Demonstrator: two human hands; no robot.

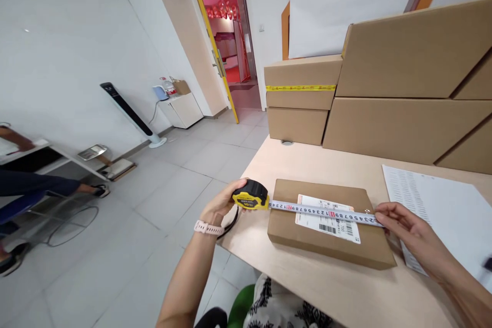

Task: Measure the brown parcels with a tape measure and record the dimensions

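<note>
A cardboard box (307,245) lies flat on the table, with a white shipping label (334,230) on its top. My left hand (225,202) is closed around a black and yellow tape measure (250,195), just off the box's left side. The white blade (307,208) runs out across the top of the box and over part of the label. At the box's right edge, my right hand (402,223) pinches the blade's end between thumb and fingers. A black wrist strap hangs below the tape measure case.
Large cardboard boxes (395,61) are stacked along the back of the table (246,243). Printed sheets (442,205) lie right of the small box. The table's left edge is close to my left hand. Across the floor, another person's legs (42,184) show at far left.
</note>
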